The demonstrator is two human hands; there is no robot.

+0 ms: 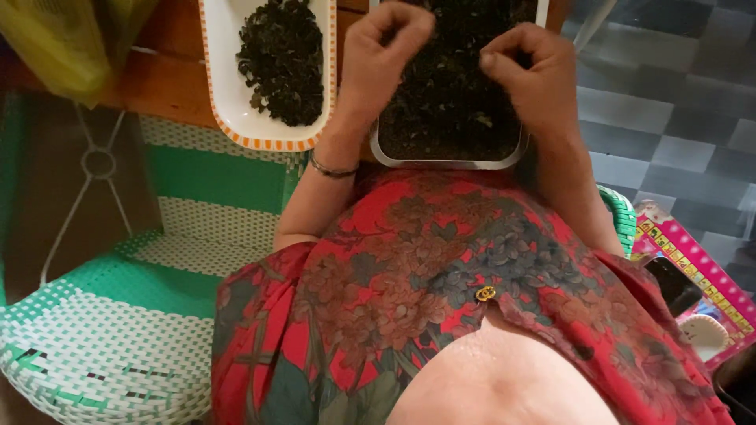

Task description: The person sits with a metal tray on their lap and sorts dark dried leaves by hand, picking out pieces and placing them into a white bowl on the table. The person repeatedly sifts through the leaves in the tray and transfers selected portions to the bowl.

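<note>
Floral red garment [441,299]; above it, left hand [378,67] and right hand [531,75], both pinching dark dried leaves [449,110] over 1 metal tray [449,163]; white dish [228,102] beside.

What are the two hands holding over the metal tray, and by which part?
Cannot be told. Both the left hand and right hand are curled, fingertips pinched, above the tray of dark dried bits; anything pinched is hidden.

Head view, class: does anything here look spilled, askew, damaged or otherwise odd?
Nothing stands out. The dark leaves stay inside the metal tray and the white dish; none lie on the wooden table. The left hand and right hand are curled over the tray, fingertips pinched. Both containers sit flat.
</note>
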